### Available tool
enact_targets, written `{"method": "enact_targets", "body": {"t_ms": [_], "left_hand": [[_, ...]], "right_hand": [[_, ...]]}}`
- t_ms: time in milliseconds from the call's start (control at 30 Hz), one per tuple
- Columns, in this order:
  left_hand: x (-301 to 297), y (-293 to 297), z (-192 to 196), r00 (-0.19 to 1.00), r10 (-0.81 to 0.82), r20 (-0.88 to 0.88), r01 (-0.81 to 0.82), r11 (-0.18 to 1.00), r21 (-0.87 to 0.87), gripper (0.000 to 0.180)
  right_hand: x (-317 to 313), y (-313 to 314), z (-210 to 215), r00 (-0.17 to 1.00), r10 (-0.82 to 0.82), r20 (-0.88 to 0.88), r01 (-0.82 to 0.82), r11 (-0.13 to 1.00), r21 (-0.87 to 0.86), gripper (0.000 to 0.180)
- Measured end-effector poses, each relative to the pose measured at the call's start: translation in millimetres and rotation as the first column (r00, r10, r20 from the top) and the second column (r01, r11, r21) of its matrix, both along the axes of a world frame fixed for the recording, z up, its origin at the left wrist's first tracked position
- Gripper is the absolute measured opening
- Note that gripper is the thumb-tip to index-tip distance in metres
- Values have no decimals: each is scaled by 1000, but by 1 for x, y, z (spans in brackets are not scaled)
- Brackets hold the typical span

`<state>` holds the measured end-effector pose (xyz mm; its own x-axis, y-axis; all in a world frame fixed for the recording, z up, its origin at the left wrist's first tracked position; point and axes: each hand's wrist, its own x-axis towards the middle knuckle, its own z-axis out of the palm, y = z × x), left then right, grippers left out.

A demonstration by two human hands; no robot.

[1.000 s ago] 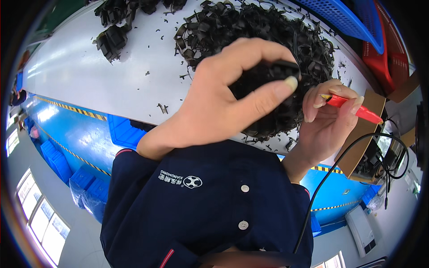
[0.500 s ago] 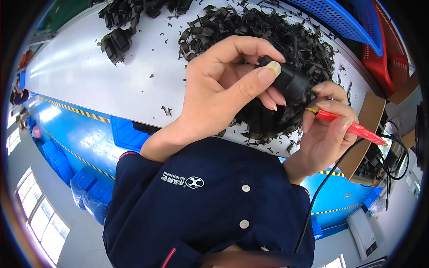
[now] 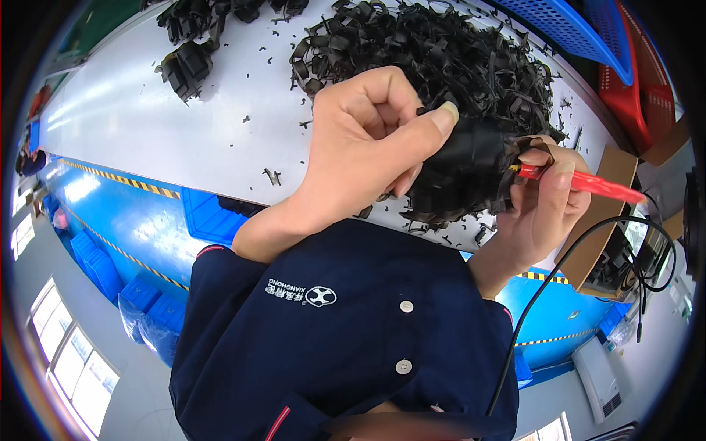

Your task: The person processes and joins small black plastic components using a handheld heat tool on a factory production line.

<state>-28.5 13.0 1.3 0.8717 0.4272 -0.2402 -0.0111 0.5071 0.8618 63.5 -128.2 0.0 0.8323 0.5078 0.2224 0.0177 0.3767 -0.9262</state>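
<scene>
A black moulded plastic part (image 3: pixel 478 143) is held up between my hands, above a heap of black plastic pieces. My left hand (image 3: pixel 371 136) is closed in a pinch on the part's left end, the thumb on top. My right hand (image 3: pixel 548 195) is closed around a slim tool with a red handle (image 3: pixel 599 185), whose short narrow tip lies beside the part's right end. Some fingers of this hand reach behind or against the part. Its exact shape blends into the dark heap (image 3: pixel 434 59) and is partly smeared.
More black parts (image 3: pixel 185 67) lie at the far left of the white table (image 3: pixel 147 132), with small scraps about. Blue (image 3: pixel 566 29) and red baskets (image 3: pixel 625 103) stand far right. An open cardboard box (image 3: pixel 603 220) and a black cable (image 3: pixel 544 272) are near my right arm.
The left fingers have curled in more tightly on the part. The part has turned, and the red tool has tilted slightly with its tip closer to the part's right end.
</scene>
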Motion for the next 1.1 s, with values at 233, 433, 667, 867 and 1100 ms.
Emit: {"method": "enact_targets", "body": {"t_ms": [233, 433, 667, 867, 1100], "left_hand": [[-2, 2, -4, 933, -236, 271, 106, 901, 420, 39], [-1, -6, -6, 976, -31, 214, -96, 825, 557, 35], [-1, -3, -14, 945, -58, 323, -181, 729, 660, 34], [2, -1, -22, 878, -155, 454, -242, 674, 698, 33], [4, -2, -25, 872, -146, 467, -232, 717, 657, 29]], "right_hand": [[0, 3, 0, 996, 47, -70, -54, 993, -103, 27], [2, 7, 2, 996, -86, -17, 85, 995, -51, 35], [-8, 7, 1, 999, -46, 13, 47, 994, -97, 32], [-11, 3, -4, 991, -132, 36, 135, 983, -121, 31], [-14, 7, 1, 980, -187, -62, 182, 980, -82, 26]]}}
